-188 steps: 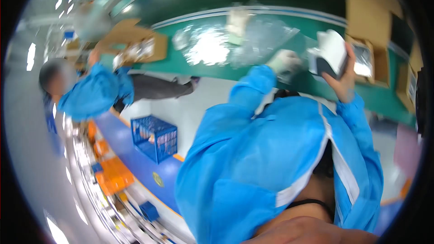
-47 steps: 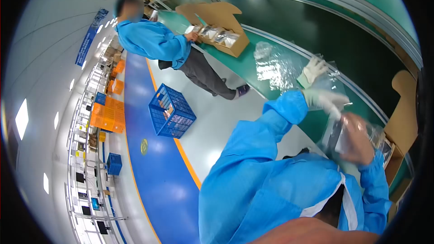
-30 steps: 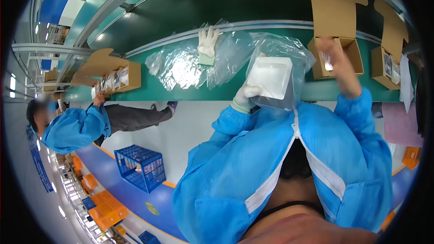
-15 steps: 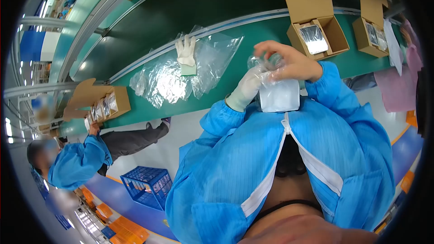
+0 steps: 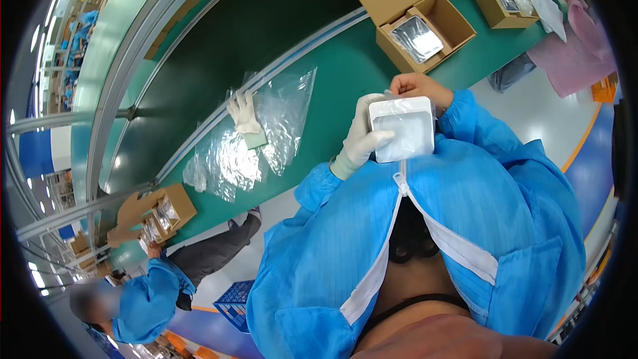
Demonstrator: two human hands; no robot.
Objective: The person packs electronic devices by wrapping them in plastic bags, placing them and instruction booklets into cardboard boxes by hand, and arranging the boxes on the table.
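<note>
A white box-shaped item (image 5: 404,134) in a clear plastic bag is close to my chest. My left hand (image 5: 362,136), in a white glove, grips its left side with the thumb across the front. My bare right hand (image 5: 420,89) is behind the top edge, its fingers pinching the bag's plastic. On the green bench (image 5: 339,93) to the left, clear plastic bags (image 5: 282,119) lie spread out, and an empty white glove (image 5: 244,116) rests on them. Beyond my right hand, an open cardboard box (image 5: 458,32) holds a wrapped item (image 5: 417,38) in one compartment.
Another open carton (image 5: 508,23) with wrapped items stands at the far right, near a person in pink (image 5: 578,53). At lower left, a person in blue (image 5: 149,299) reaches to an open carton (image 5: 179,207). A blue crate (image 5: 234,304) is on the floor.
The view has turned, shifting the bench things. The bagged white item, earlier tipped with its opening showing, is now upright at my chest. My right hand has moved from the open carton to the bag.
</note>
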